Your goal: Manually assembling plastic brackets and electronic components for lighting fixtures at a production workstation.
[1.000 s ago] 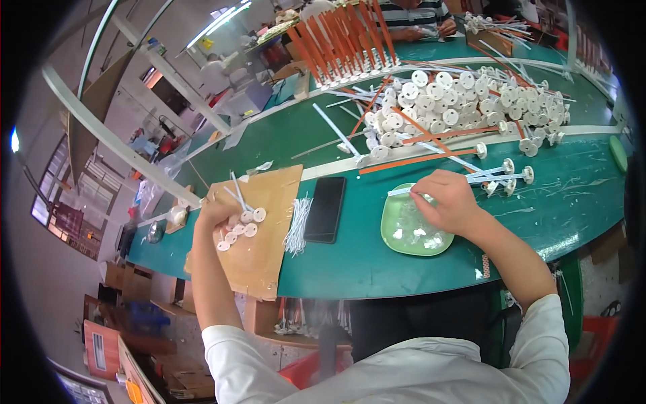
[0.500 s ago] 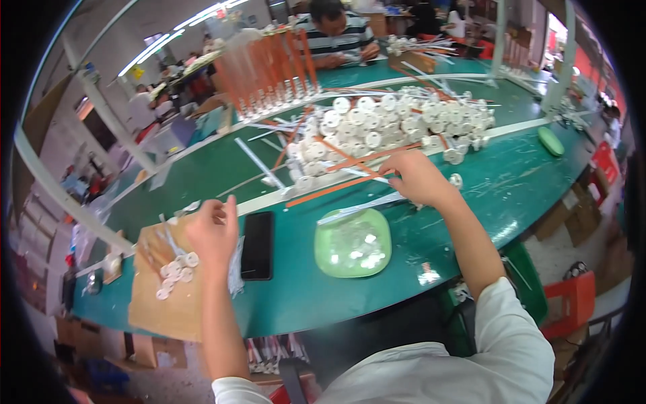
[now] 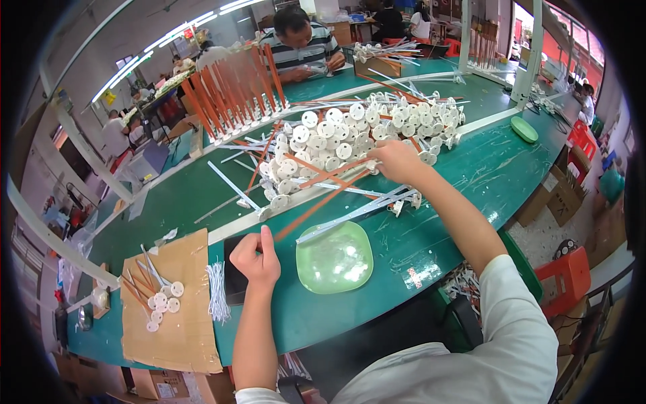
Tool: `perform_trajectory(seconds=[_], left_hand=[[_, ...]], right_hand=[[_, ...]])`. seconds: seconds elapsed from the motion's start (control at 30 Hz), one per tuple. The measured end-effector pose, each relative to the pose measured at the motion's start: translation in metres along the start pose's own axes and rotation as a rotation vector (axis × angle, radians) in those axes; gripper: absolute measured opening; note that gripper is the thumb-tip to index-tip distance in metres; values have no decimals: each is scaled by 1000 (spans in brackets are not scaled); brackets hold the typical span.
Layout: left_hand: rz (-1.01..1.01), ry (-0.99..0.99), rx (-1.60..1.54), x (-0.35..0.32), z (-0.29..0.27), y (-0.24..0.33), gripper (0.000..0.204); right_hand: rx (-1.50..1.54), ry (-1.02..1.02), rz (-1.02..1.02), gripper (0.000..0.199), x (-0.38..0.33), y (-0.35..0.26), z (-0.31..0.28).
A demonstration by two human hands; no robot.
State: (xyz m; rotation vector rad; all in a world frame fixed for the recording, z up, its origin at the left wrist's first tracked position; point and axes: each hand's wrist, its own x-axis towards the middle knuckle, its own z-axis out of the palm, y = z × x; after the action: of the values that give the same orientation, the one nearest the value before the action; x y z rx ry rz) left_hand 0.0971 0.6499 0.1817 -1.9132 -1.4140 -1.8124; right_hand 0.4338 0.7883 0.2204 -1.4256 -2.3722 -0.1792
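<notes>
White disc rods heaped mid-table under right hand, grip unclear, left hand loosely fisted, empty, near table edge

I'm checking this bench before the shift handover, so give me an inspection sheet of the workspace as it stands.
Surface: green table, white strip across.
Job's things: pile of white disc-ended rods; green dish with small white pieces.
Clutter: cardboard sheet with few rods; dark phone; white tie bundle.
Hands: left hand loosely closed over phone; right hand reaching into pile.
Cables: nothing seen.
Surroundings: orange rod rack; seated person opposite.
</notes>
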Motion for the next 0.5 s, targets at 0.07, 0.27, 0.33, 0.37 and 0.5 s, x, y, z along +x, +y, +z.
perform_trajectory(seconds=[0.07,0.27,0.33,0.37,0.5], left_hand=[[50,-15,3,-3,-2,1,37],[238,-126,-34,-4,0,12,26],[252,-140,-51,-5,1,12,26],[269,-152,-61,-4,1,12,25],[268,-145,-72,0,0,15,23]], right_hand=[[1,-36,25,26,14,0,2],[-319,-136,-36,14,43,3,30],[-334,-92,-92,11,37,5,31],[-345,-43,-152,8,35,6,30],[-328,267,-218,5,18,4,7]])
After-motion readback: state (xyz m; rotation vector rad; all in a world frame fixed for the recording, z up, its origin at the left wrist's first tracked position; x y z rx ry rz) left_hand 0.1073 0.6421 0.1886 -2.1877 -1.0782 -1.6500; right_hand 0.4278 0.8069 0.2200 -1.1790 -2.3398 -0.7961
